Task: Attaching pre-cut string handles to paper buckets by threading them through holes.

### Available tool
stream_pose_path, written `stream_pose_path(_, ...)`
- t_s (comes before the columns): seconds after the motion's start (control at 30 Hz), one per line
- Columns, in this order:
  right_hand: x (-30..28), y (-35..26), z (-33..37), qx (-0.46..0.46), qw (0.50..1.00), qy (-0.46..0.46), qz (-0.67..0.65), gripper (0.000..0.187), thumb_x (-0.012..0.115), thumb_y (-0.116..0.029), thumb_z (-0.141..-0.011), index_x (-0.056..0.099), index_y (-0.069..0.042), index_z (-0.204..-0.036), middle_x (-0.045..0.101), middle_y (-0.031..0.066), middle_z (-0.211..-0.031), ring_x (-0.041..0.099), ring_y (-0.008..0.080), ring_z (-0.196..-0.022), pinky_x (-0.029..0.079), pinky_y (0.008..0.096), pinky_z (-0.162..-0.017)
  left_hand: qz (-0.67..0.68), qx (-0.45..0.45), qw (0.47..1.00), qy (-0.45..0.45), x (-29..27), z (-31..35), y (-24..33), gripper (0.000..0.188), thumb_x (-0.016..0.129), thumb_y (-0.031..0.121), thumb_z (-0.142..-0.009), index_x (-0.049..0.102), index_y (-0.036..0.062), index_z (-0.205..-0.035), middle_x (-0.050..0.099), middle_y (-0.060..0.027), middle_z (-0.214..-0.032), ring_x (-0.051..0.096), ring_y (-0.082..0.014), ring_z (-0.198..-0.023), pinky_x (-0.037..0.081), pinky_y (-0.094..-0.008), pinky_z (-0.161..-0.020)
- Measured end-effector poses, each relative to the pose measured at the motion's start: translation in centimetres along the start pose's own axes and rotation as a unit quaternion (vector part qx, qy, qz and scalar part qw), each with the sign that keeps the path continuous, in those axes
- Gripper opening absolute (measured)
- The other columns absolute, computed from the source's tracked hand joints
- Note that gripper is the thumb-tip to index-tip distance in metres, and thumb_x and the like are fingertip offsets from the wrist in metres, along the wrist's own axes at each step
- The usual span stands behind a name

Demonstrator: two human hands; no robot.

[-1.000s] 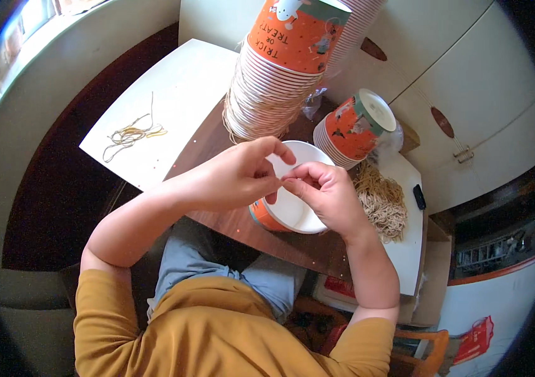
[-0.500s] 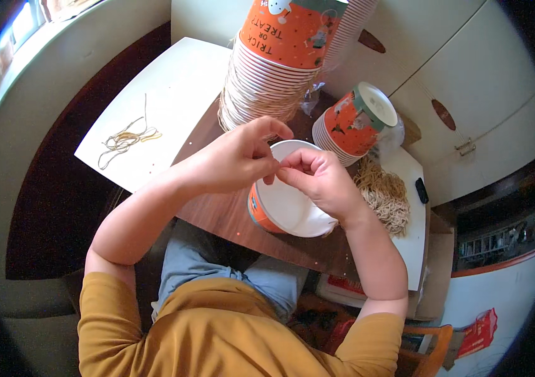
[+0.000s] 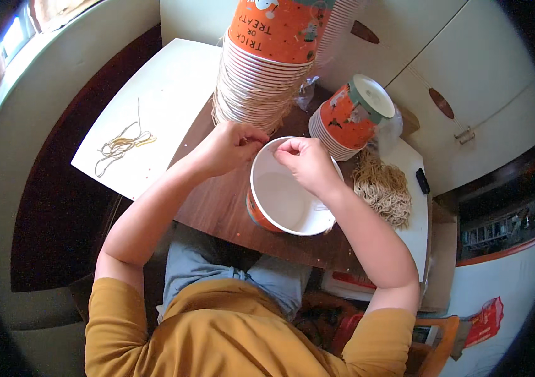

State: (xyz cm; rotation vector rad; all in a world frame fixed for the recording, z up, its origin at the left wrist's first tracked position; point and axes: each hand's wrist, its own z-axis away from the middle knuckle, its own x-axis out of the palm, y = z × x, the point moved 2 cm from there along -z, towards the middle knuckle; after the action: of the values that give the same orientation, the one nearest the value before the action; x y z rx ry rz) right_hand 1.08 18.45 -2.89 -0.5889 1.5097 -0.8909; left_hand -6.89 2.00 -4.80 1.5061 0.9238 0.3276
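Observation:
A paper bucket (image 3: 289, 201), white inside and orange outside, stands on the brown tabletop with its mouth tilted toward me. At its far left rim, my left hand (image 3: 233, 149) is closed in a pinch just outside the wall. My right hand (image 3: 310, 164) reaches over the mouth, thumb and fingertips pressed together just inside the far rim. What either pinch holds is too small to make out. A short bit of cord (image 3: 329, 229) shows at the bucket's near right rim.
Behind my hands rises a tall stack of upside-down buckets (image 3: 273, 38) with cords around their rims. A shorter stack (image 3: 355, 119) stands right of it, beside a heap of beige cords (image 3: 382, 191). Loose cords (image 3: 123, 146) lie on the white board at left. A small black object (image 3: 422, 181) is far right.
My hands, close together over the bucket before, have moved apart. The left has shifted left, outside the rim; the right has moved slightly up and left.

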Motion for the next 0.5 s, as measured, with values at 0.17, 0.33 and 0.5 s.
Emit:
stream_pose_path(0.17,0.1,-0.9,0.2,-0.028,0.999,0.015,0.029,0.014,0.064,-0.015,-0.078,0.07,-0.002,-0.078,0.067,0.0094,-0.066,0.063,0.0153,-0.06,0.05,0.0309,-0.06,-0.025,0.018,0.999,-0.026,0.0,0.0,0.3,0.019,0.057,0.005,-0.085,0.067,-0.003,-0.099,0.068,-0.0103,-0.077,0.063,-0.0121,-0.071,0.051,-0.0286,-0.068)
stream_pose_path(0.33,0.4,-0.7,0.0,-0.008,1.0,0.003,0.015,0.015,0.065,-0.016,-0.078,0.07,-0.002,-0.076,0.067,0.0098,-0.065,0.063,0.0156,-0.059,0.05,0.0312,-0.059,-0.065,-0.018,0.995,-0.069,-0.1,0.3,1.4,0.02,0.061,0.008,-0.086,0.069,0.002,-0.103,0.07,-0.0066,-0.084,0.061,-0.0078,-0.076,0.052,-0.0273,-0.072)
stream_pose_path(0.5,0.2,-1.2,1.1,0.019,0.998,-0.041,0.035,0.015,0.065,-0.016,-0.079,0.07,-0.002,-0.077,0.066,0.01,-0.065,0.063,0.015,-0.059,0.05,0.0311,-0.059,0.004,-0.032,0.998,-0.047,1.1,1.7,1.9,0.018,0.058,0.003,-0.082,0.07,-0.0012,-0.094,0.068,-0.0084,-0.07,0.064,-0.011,-0.065,0.052,-0.0273,-0.062)
